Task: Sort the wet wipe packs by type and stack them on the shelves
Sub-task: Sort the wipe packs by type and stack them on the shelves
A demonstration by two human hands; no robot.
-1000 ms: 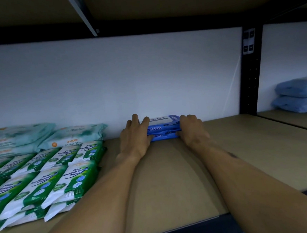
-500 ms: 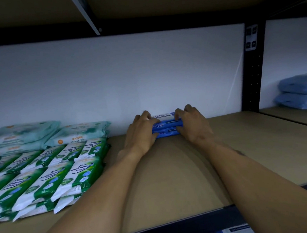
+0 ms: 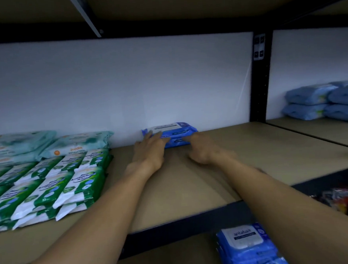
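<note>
A: Grip first. What are the hands doing?

B: L hand (image 3: 149, 149) is flat w/ fingers straight, lying on the front-left corner of the blue packs (image 3: 170, 130). No clamp, just resting on them. R hand (image 3: 203, 150) is blurred. Fingers are loosely bent w/ nothing in them, and one fingertip is at the stack's front-right edge. Can't tell if it's touching.

A: And the stack itself?

B: Two packs, one on the other, labels up. They sit btw the two hands, just beyond the fingertips, w/ the back edge at the white back wall (image 3: 124, 83). They're on the tan shelf (image 3: 262, 146).

A: Further out?

B: Left of the L hand are green packs (image 3: 69, 180) in overlapping rows, near but not touching it. Behind those, at the wall, are pale teal packs (image 3: 77, 141), stacked. Right of the R hand, well apart, is a black post (image 3: 260, 84). Past it, in the next bay, light-blue packs (image 3: 319, 101) are piled two high. Below the R forearm, one level down, is a lower blue pile (image 3: 247, 248) w/ the same label.
</note>
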